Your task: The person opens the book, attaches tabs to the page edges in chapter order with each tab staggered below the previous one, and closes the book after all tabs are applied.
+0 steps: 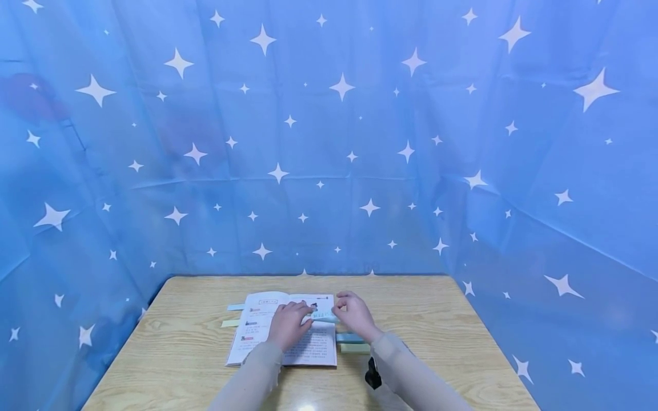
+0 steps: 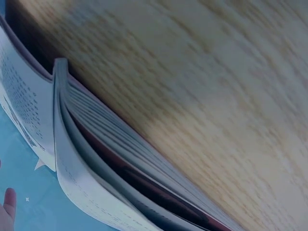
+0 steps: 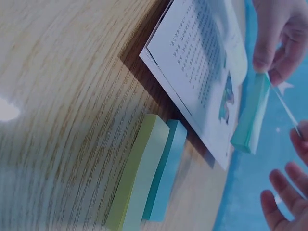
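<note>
My left hand [image 1: 290, 325] is over an open book [image 1: 257, 337] and pinches one end of a narrow green sticky-note pad [image 3: 252, 115] between thumb and fingers. From that pad a thin sticky strip [image 3: 288, 111], seen edge-on, stretches to my right hand [image 1: 357, 315], whose thumb and finger pinch its far end. The other fingers [image 3: 284, 190] of the right hand are spread apart. In the left wrist view the book's spine and page edges [image 2: 120, 130] show, its pages fanned slightly; the pad is out of that view.
Right of the book, a yellow-green sticky-note pad [image 3: 139, 168] lies beside a blue one [image 3: 166, 168]. Past the book's left edge stick out a pale blue strip [image 1: 235, 307] and a yellowish strip [image 1: 230, 323]. Behind the wooden table [image 1: 175, 337] hangs a blue star-patterned curtain [image 1: 319, 142].
</note>
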A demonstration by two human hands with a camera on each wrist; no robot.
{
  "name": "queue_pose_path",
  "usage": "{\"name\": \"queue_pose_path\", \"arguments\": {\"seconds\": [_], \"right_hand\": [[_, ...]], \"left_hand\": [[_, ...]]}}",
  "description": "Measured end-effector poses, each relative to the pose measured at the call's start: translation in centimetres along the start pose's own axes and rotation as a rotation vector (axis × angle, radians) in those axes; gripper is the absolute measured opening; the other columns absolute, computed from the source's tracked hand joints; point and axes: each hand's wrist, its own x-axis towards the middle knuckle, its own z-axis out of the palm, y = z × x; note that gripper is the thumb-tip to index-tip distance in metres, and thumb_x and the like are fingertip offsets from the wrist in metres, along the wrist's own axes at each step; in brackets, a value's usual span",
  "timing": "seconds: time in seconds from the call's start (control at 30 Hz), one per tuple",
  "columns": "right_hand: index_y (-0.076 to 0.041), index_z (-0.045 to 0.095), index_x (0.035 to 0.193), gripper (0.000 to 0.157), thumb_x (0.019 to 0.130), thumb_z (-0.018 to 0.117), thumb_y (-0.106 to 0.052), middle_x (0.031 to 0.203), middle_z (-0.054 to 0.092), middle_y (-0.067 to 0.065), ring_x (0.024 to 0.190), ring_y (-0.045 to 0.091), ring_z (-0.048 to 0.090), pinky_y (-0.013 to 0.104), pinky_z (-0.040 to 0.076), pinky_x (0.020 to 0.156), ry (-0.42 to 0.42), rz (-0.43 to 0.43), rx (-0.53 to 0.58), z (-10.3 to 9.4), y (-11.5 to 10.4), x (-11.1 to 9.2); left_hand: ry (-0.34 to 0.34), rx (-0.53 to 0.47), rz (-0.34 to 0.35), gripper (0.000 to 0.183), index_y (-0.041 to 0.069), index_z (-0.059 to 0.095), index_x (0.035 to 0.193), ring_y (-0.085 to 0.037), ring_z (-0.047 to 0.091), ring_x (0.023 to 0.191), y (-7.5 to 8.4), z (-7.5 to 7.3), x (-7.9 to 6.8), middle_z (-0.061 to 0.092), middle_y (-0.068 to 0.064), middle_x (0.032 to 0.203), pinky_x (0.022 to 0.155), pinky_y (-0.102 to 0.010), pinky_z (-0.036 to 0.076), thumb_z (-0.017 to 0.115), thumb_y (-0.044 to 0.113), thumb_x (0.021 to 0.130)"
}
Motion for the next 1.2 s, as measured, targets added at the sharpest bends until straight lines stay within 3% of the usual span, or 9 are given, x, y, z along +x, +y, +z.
{"name": "queue_pose_path", "arguments": {"seconds": [0.3, 0.63, 1.03, 1.2], "right_hand": [[-0.010, 0.071, 0.076, 0.017, 0.091, 0.065, -0.015, 0.125, 0.060, 0.017, 0.117, 0.032, 0.056, 0.050, 0.048, 0.094, 0.001, -0.002, -0.003, 0.1, 0.0, 0.0], [-0.009, 0.072, 0.080, 0.016, 0.092, 0.062, -0.011, 0.125, 0.060, 0.012, 0.114, 0.031, 0.057, 0.047, 0.050, 0.088, 0.063, 0.043, 0.064, -0.9, 0.3, -0.1], [-0.013, 0.067, 0.069, 0.025, 0.093, 0.060, -0.014, 0.125, 0.060, 0.013, 0.117, 0.028, 0.055, 0.048, 0.048, 0.094, 0.071, 0.070, 0.098, -1.7, 0.9, 0.3], [-0.008, 0.071, 0.076, 0.019, 0.092, 0.062, -0.012, 0.124, 0.061, 0.016, 0.116, 0.031, 0.056, 0.050, 0.048, 0.093, 0.092, 0.043, 0.078, -2.0, 0.8, 0.6]], "left_hand": [[0.006, -0.001, 0.013, 0.029, 0.018, 0.072, 0.114, -0.021, 0.062, 0.108, 0.0, -0.1, -0.1, 0.069, -0.002, 0.117, 0.091, -0.045, 0.047, 0.070, 0.033, 0.089], [0.033, 0.005, -0.047, 0.027, 0.019, 0.073, 0.111, -0.018, 0.062, 0.106, -0.9, 0.1, -0.4, 0.068, 0.001, 0.119, 0.089, -0.042, 0.047, 0.072, 0.032, 0.086], [0.034, 0.011, -0.020, 0.023, 0.019, 0.074, 0.106, -0.017, 0.063, 0.104, -0.2, -0.7, 0.3, 0.070, 0.003, 0.108, 0.089, -0.040, 0.047, 0.072, 0.032, 0.087], [0.028, 0.015, -0.011, 0.024, 0.020, 0.074, 0.106, -0.017, 0.063, 0.103, 0.0, -0.9, 0.3, 0.070, 0.004, 0.107, 0.088, -0.039, 0.048, 0.072, 0.032, 0.087]]}}
